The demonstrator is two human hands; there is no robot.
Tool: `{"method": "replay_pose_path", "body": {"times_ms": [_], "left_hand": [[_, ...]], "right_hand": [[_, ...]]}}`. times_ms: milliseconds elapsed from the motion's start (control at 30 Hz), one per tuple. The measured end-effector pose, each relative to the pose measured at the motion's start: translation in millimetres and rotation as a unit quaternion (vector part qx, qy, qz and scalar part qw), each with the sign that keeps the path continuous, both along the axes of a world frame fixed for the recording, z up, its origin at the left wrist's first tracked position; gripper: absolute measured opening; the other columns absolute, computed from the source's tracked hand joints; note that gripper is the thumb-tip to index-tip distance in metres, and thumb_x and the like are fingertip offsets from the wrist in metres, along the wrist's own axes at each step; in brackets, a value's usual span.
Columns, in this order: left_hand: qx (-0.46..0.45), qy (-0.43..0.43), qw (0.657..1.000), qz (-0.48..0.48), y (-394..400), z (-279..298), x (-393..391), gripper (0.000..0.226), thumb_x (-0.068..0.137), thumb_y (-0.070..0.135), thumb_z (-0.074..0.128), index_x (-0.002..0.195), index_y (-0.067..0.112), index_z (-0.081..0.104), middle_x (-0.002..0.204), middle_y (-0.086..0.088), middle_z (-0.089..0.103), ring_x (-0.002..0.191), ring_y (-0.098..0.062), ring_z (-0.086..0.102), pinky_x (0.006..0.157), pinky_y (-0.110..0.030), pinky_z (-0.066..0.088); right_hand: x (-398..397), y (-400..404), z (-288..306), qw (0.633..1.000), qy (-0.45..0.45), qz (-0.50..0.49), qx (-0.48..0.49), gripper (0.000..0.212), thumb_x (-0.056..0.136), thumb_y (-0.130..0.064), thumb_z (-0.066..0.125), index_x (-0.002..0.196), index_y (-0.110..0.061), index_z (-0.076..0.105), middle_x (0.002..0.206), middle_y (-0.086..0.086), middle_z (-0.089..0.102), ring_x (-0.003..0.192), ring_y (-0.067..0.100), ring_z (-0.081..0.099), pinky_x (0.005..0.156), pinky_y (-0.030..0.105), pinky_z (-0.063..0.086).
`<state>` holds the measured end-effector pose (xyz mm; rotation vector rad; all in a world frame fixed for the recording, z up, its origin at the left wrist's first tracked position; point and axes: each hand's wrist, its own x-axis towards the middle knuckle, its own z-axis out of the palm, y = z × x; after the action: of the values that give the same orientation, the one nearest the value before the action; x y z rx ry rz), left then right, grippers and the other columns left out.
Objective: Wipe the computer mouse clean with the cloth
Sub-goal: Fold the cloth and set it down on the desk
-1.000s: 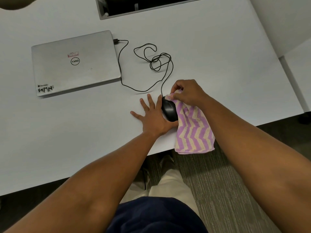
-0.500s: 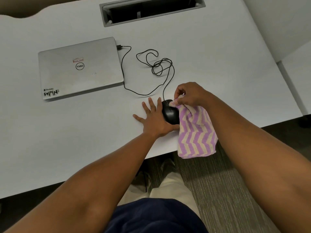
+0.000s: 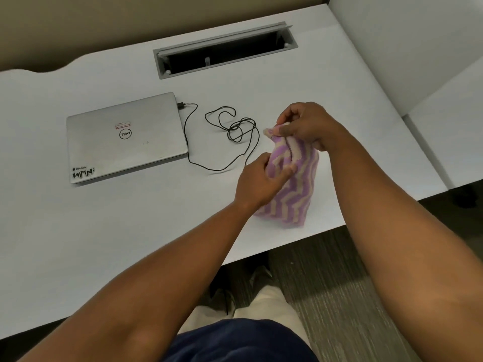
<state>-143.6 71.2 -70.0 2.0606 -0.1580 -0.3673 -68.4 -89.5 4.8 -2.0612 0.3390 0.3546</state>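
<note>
A purple and cream zigzag cloth (image 3: 295, 189) hangs upright above the white table (image 3: 130, 231), its lower edge near the table top. My right hand (image 3: 305, 126) pinches its top corner from above. My left hand (image 3: 261, 182) grips the cloth's left side at mid height, fingers pressed into the fabric. The black computer mouse is hidden behind the cloth and my left hand. Its black cable (image 3: 235, 126) runs in loops from under the cloth to the laptop.
A closed silver laptop (image 3: 125, 137) lies at the left, with the cable plugged into its right edge. A grey cable slot (image 3: 224, 50) is cut into the table at the back. The table's front edge runs just below the cloth, with carpet beneath.
My right hand has lifted the cloth up off the table edge. My left hand left the mouse's side and took hold of the cloth. The mouse is now out of sight.
</note>
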Motion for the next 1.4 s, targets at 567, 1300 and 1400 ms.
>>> {"method": "replay_pose_path", "body": {"times_ms": [567,1300,1400], "left_hand": [[-0.315,0.281,0.906,0.03,-40.5,53.6,56.5,0.039,0.097,0.043,0.063,0.127,0.018,0.061,0.113,-0.009,0.075,0.103,-0.027,0.073,0.087,-0.043,0.059],[-0.167,0.301,0.939,0.001,-59.1,5.8,60.8,0.077,0.084,0.01,0.077,0.146,0.035,0.039,0.126,0.001,0.063,0.111,-0.024,0.064,0.078,-0.045,0.061],[-0.181,0.281,0.942,0.002,-65.1,-2.0,64.4,0.078,0.085,0.005,0.074,0.148,0.034,0.038,0.125,0.002,0.065,0.11,-0.021,0.066,0.081,-0.04,0.062]], "right_hand": [[-41.8,-46.1,-31.6,0.914,0.171,-0.268,0.253,0.085,0.074,-0.085,0.044,0.117,-0.015,0.065,0.104,0.009,0.073,0.091,0.029,0.071,0.081,0.045,0.058],[-10.2,-91.8,-63.9,0.943,0.128,-0.27,0.147,0.032,0.09,-0.03,0.062,0.121,-0.02,0.056,0.103,0.002,0.065,0.09,0.022,0.066,0.072,0.034,0.058],[3.2,-98.8,-64.2,0.943,0.142,-0.267,0.137,0.031,0.082,-0.026,0.061,0.112,-0.018,0.058,0.104,0.005,0.065,0.089,0.023,0.065,0.077,0.036,0.057]]}}
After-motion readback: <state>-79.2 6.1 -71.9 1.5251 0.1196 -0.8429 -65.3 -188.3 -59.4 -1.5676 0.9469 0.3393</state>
